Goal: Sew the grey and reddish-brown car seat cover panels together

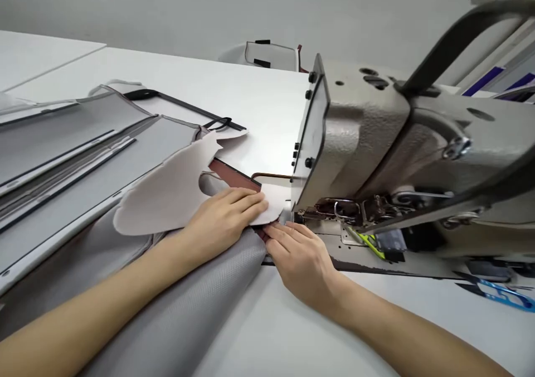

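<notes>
My left hand [225, 215] flat, fingers open, pressing pale piece [175, 190] onto grey fabric [200, 299] at desk [259, 104] middle. Right hand [298, 254] open, fingertips beside machine [376, 143] foot. Risk: fingertips too near needle; layers may slip, seam wander.
</notes>
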A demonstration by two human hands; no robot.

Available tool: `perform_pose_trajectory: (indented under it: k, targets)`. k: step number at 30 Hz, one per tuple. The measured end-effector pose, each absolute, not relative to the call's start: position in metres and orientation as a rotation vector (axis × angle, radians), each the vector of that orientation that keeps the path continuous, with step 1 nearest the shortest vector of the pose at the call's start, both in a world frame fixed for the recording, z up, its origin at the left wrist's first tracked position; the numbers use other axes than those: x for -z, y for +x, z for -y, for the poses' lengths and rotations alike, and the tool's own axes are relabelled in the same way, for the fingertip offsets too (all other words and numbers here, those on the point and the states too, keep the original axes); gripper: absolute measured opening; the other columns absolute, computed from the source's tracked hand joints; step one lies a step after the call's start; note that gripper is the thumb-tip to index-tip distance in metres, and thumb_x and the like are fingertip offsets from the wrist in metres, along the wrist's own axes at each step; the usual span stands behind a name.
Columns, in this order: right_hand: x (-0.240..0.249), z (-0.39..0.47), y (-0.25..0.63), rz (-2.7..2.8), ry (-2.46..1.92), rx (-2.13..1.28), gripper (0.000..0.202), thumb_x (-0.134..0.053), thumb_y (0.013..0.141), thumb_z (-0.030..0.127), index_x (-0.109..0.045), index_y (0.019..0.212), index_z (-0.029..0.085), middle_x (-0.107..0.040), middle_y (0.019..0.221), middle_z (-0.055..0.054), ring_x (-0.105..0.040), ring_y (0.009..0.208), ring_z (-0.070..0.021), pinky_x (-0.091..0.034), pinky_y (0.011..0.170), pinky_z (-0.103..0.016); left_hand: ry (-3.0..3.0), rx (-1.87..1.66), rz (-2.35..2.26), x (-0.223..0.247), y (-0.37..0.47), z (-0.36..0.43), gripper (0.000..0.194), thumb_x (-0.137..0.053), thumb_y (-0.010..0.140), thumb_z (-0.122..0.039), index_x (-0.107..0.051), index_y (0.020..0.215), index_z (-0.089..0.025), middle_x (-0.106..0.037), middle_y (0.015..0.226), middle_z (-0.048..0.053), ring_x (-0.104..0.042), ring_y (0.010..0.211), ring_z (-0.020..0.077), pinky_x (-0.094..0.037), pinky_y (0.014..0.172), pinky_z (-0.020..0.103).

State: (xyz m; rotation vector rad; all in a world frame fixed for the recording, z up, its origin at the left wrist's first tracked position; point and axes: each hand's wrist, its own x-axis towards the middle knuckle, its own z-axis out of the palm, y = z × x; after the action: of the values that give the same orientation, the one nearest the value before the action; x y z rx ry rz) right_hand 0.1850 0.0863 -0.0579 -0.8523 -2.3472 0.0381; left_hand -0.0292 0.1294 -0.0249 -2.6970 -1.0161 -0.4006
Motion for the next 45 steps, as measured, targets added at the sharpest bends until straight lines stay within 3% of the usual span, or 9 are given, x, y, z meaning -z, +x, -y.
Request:
perform_pose_trajectory:
  k: [6, 14, 21, 31, 36, 41, 45]
  targets:
    - [0.053, -0.088, 0.188, 2.470, -0.892, -0.099, 0.025, -0.046, 0.089, 0.001, -0.061, 0.076, 0.017, -0.072, 0.097, -0.005, -0.065, 0.097, -0.0174, -0.049, 0.096, -0.033, -2.764, 0.499, 1.008, 0.016, -0.026, -0.124, 0.038, -0.042, 0.082, -0.003, -0.070, 0.105, -0.014, -0.072, 0.115, 0.007, -0.065, 0.107, 0.0239, -0.054, 0.086, 0.034]
    - [0.054, -0.091, 0.188, 2.500, -0.873, -0.207, 0.026, -0.042, 0.090, 0.001, -0.059, 0.077, 0.017, -0.068, 0.092, -0.007, -0.062, 0.093, -0.0172, -0.050, 0.090, -0.030, -2.830, 0.497, 1.040, 0.016, -0.026, -0.124, 0.032, -0.041, 0.087, -0.011, -0.069, 0.104, -0.012, -0.072, 0.113, 0.011, -0.065, 0.111, 0.0279, -0.056, 0.093, 0.040]
    - [0.056, -0.091, 0.188, 2.499, -0.862, -0.179, 0.028, -0.039, 0.089, 0.000, -0.058, 0.077, 0.016, -0.066, 0.088, -0.007, -0.061, 0.089, -0.0170, -0.051, 0.091, -0.030, -2.932, 0.340, 1.129, 0.017, -0.027, -0.125, 0.043, -0.038, 0.081, -0.004, -0.067, 0.112, -0.013, -0.070, 0.122, 0.009, -0.065, 0.113, 0.0233, -0.055, 0.099, 0.037]
    - [0.055, -0.094, 0.186, 2.468, -0.811, -0.072, 0.023, -0.044, 0.090, 0.003, -0.058, 0.076, 0.017, -0.066, 0.084, -0.005, -0.060, 0.080, -0.0175, -0.051, 0.081, -0.028, -2.935, 0.372, 1.149, 0.024, -0.027, -0.126, 0.053, -0.032, 0.076, 0.004, -0.066, 0.113, -0.014, -0.067, 0.129, 0.004, -0.059, 0.124, 0.0189, -0.046, 0.111, 0.033]
    - [0.055, -0.093, 0.186, 2.485, -0.802, -0.069, 0.022, -0.045, 0.087, 0.001, -0.058, 0.078, 0.016, -0.066, 0.084, -0.006, -0.062, 0.084, -0.0189, -0.050, 0.085, -0.028, -2.966, 0.292, 1.199, 0.019, -0.022, -0.127, 0.056, -0.030, 0.075, 0.006, -0.066, 0.113, -0.016, -0.067, 0.127, 0.005, -0.062, 0.118, 0.0180, -0.049, 0.106, 0.032]
    - [0.056, -0.093, 0.190, 2.529, -0.817, -0.067, 0.021, -0.046, 0.087, 0.001, -0.058, 0.080, 0.016, -0.066, 0.084, -0.007, -0.062, 0.085, -0.0190, -0.050, 0.085, -0.031, -2.998, 0.193, 1.199, 0.016, -0.016, -0.127, 0.067, -0.033, 0.076, 0.005, -0.063, 0.127, -0.025, -0.063, 0.130, 0.003, -0.063, 0.115, 0.0186, -0.054, 0.095, 0.032]
    - [0.053, -0.094, 0.208, 2.571, -0.804, -0.121, 0.023, -0.043, 0.092, 0.002, -0.057, 0.081, 0.017, -0.067, 0.089, -0.007, -0.063, 0.090, -0.0182, -0.051, 0.088, -0.032, -3.025, 0.220, 1.277, 0.015, 0.001, -0.125, 0.064, -0.035, 0.077, 0.005, -0.065, 0.127, -0.022, -0.064, 0.131, 0.005, -0.060, 0.121, 0.0196, -0.050, 0.104, 0.034]
